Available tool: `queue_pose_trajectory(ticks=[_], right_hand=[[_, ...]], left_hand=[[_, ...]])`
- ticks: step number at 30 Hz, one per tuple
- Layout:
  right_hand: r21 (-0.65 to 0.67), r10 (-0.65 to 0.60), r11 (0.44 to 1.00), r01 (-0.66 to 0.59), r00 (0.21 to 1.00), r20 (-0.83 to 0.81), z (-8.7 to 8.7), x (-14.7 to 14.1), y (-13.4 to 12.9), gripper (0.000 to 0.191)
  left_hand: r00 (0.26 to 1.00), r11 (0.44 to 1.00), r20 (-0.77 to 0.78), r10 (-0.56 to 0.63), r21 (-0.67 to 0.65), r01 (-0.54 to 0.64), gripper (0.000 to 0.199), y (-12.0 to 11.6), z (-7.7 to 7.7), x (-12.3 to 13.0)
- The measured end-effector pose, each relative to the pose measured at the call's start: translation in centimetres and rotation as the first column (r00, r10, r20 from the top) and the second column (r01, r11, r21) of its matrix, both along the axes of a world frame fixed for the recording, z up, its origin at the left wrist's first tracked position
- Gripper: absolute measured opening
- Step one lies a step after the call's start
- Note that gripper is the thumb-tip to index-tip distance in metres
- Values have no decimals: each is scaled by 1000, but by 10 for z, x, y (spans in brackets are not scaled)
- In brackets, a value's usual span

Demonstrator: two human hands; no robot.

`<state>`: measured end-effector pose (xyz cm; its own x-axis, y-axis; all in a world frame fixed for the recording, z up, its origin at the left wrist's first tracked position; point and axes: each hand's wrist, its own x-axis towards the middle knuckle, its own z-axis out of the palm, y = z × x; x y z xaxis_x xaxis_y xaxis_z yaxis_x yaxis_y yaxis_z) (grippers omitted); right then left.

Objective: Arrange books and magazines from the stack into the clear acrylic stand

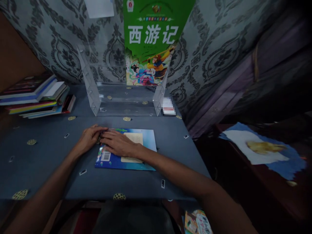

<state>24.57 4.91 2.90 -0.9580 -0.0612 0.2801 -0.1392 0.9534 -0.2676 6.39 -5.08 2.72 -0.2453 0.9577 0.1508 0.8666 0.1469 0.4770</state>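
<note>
A thin blue book lies on the table with its barcode side up. My right hand rests flat across its left part, fingers stretched out to the left and pointing at my other hand. My left hand is at the book's upper left corner, its fingers extended and touching the edge. Part of the left fingertips is hidden behind the right hand. Beyond the book stands a clear acrylic rack, and a green picture book with large white Chinese characters is propped upright in it.
A stack of books sits at the table's back left. Beside the rack lies a small blurred box. A purple curtain hangs at the right, near a dark surface with blue and white cloth or paper. Another colourful book shows below the table edge.
</note>
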Motion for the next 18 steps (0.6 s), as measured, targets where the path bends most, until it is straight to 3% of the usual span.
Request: queue_pose_trajectory(ticks=[8,18], right_hand=[[-54,-217,975,216,976,-10,-5,29,3,39],[-137,-483,869,476,876,-21,-12,124,29,36]], left_hand=[[998,999,-58,33,-32,-35,50,-2,0,2],[990,997,-139,24,-66,-34,49,-4,7,8]])
